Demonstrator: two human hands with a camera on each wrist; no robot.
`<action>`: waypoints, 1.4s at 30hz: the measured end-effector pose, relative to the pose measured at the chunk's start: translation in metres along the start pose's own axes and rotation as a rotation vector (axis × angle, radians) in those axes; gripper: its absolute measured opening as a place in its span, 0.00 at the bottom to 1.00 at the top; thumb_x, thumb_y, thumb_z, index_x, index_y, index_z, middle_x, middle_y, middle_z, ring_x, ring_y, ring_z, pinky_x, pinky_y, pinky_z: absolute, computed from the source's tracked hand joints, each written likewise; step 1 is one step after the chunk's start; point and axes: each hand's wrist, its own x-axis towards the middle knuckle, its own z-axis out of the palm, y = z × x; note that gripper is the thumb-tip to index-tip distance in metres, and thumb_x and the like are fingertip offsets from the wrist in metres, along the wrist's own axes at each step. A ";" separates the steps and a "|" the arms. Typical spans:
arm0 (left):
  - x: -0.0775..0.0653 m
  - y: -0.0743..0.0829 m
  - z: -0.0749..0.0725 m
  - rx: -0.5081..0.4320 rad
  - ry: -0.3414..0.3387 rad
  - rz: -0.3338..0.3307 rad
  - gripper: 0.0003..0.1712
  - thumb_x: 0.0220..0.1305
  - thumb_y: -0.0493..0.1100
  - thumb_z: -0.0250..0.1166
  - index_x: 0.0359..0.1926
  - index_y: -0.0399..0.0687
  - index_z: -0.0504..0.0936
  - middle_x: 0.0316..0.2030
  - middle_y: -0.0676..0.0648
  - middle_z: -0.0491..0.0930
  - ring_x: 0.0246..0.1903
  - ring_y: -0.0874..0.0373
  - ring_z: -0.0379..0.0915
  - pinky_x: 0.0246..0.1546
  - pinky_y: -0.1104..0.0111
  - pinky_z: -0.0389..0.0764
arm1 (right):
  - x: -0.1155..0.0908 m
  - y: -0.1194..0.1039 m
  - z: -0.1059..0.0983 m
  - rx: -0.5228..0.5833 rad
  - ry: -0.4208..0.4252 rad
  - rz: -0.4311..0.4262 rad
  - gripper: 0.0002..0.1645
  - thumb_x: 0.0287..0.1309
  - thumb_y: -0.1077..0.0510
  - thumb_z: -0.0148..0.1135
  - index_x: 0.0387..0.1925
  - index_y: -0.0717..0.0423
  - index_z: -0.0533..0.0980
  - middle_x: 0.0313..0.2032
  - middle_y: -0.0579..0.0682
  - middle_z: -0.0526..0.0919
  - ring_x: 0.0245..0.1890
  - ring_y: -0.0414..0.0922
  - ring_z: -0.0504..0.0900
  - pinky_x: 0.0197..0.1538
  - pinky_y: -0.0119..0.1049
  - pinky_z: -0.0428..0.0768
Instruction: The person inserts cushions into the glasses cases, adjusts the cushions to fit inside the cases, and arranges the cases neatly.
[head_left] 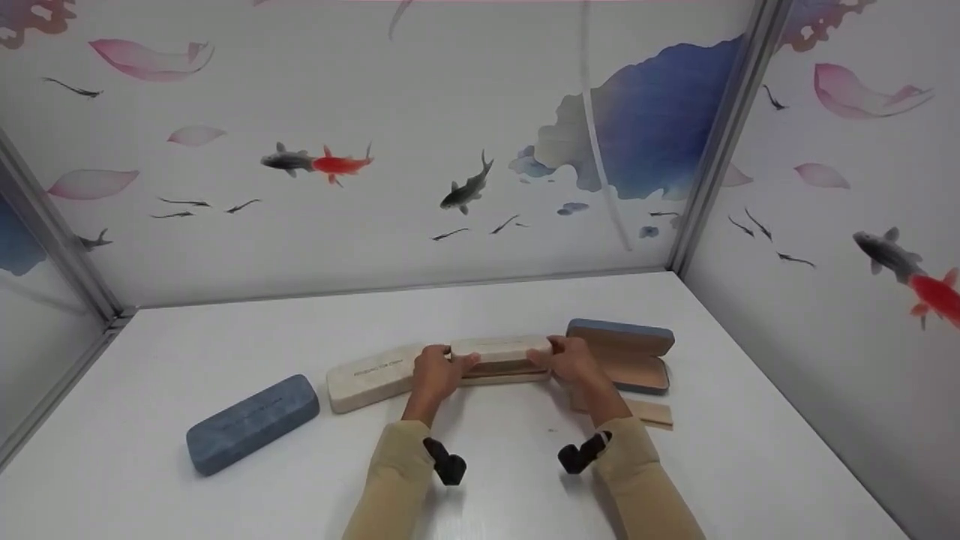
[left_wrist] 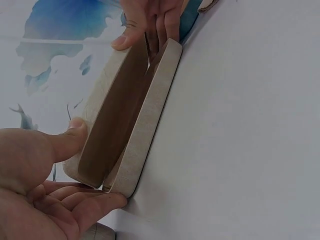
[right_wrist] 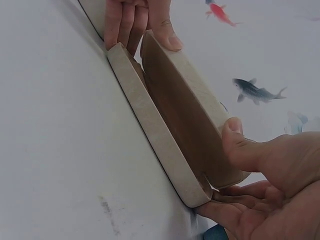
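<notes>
A cream glasses case (head_left: pixel 501 349) sits on the white table, its lid part-way raised and its brown lining (left_wrist: pixel 117 115) showing through the gap. At the case's left end is my left hand (head_left: pixel 437 371), thumb on the lid and fingers against the base. My right hand (head_left: pixel 576 362) grips the other end the same way; its thumb presses the lid in the right wrist view. Just left of my left hand lies a second cream case (head_left: pixel 375 379), closed, with lettering on top. An open blue case (head_left: pixel 626 356) with brown lining stands beyond my right hand, partly hidden by it.
A closed blue case (head_left: pixel 253 424) lies at an angle on the left of the table (head_left: pixel 510 480). A flat tan piece (head_left: pixel 652 412) lies by the right forearm, partly covered. Printed wall panels (head_left: pixel 390 247) enclose the back and sides.
</notes>
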 end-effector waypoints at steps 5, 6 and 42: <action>0.001 -0.003 0.001 0.002 0.019 0.033 0.33 0.61 0.48 0.72 0.58 0.26 0.78 0.57 0.30 0.80 0.58 0.39 0.77 0.59 0.51 0.78 | 0.001 0.002 0.001 0.007 -0.001 -0.046 0.42 0.66 0.52 0.65 0.73 0.66 0.61 0.71 0.66 0.67 0.71 0.58 0.67 0.71 0.53 0.69; 0.001 -0.004 0.001 0.006 0.025 0.040 0.32 0.61 0.48 0.73 0.57 0.26 0.79 0.57 0.30 0.80 0.58 0.40 0.78 0.58 0.51 0.79 | 0.001 0.002 0.002 0.023 -0.003 -0.049 0.41 0.66 0.52 0.66 0.73 0.66 0.61 0.71 0.65 0.67 0.71 0.57 0.67 0.71 0.53 0.69; 0.003 -0.011 0.007 0.011 0.051 0.050 0.29 0.52 0.34 0.77 0.54 0.25 0.80 0.51 0.32 0.84 0.52 0.43 0.82 0.53 0.56 0.83 | -0.009 -0.003 0.005 -0.011 -0.005 -0.064 0.34 0.58 0.63 0.71 0.65 0.63 0.72 0.61 0.59 0.80 0.61 0.51 0.77 0.67 0.50 0.72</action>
